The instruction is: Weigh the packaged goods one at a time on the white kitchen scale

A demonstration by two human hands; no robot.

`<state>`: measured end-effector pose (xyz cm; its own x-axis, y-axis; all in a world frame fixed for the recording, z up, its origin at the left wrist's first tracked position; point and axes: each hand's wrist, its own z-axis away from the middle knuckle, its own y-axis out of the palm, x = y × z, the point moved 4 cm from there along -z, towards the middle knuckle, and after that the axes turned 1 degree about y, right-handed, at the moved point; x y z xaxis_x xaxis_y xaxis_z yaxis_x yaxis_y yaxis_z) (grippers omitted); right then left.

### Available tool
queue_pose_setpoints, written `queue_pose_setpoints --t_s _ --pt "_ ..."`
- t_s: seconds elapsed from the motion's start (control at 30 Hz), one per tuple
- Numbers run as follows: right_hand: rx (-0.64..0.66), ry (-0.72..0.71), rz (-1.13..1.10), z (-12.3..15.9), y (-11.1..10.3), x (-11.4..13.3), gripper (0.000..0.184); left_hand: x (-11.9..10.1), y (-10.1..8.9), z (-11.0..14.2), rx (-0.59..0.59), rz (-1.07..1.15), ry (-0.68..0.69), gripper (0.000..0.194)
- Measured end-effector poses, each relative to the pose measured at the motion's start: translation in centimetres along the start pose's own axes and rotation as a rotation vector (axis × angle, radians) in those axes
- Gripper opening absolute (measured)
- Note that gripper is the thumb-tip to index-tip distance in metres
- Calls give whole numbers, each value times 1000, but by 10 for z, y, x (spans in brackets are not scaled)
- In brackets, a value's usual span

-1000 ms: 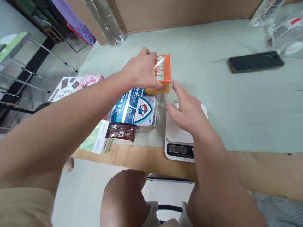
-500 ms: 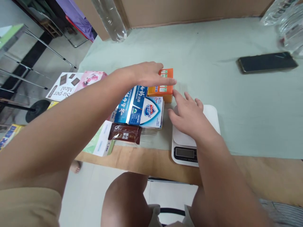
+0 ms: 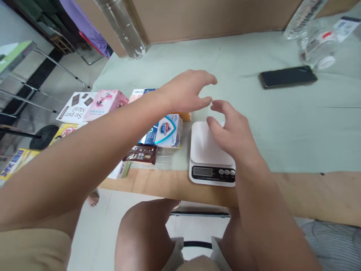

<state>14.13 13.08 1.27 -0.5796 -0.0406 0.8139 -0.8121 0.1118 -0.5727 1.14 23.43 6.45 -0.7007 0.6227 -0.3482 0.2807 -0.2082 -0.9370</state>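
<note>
My left hand (image 3: 193, 88) is raised over the table with thumb and fingers apart and nothing in it. Close by, my right hand (image 3: 234, 130) hovers above a white kitchen scale (image 3: 207, 145), empty, its fingers curved and spread. The scale's display looks blank. Left of the scale lies a white and blue Safeguard soap box (image 3: 167, 131). An orange box (image 3: 186, 116) shows only a corner beneath my left hand. In front of the soap box is a brown wrapped snack (image 3: 141, 154). My left forearm hides part of the blue toothpaste boxes.
A white "Super Meal" box (image 3: 75, 107), a pink box (image 3: 105, 103) and yellow packs (image 3: 66, 130) stand at the left. A black phone (image 3: 288, 77) lies to the right, near clear plastic bottles (image 3: 318, 43). Another bottle (image 3: 121, 28) leans against the cardboard (image 3: 208, 20) behind.
My left hand has lifted off the orange box and moved right, opening wider. My right hand stays over the scale. The camera view has shifted right.
</note>
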Motion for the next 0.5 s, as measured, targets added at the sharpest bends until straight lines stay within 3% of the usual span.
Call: queue_pose_setpoints --t_s 0.13,0.27,0.4,0.5 --pt "-304 25 -213 13 -48 -29 31 -66 23 -31 42 1 169 39" --pt "-591 42 -452 22 -103 -76 27 -149 52 -80 77 43 329 25" --pt "-872 253 -663 32 -160 -141 37 -239 98 -149 101 60 474 38" --pt "-1086 444 -806 43 -190 -185 46 -296 141 -208 57 138 506 54"
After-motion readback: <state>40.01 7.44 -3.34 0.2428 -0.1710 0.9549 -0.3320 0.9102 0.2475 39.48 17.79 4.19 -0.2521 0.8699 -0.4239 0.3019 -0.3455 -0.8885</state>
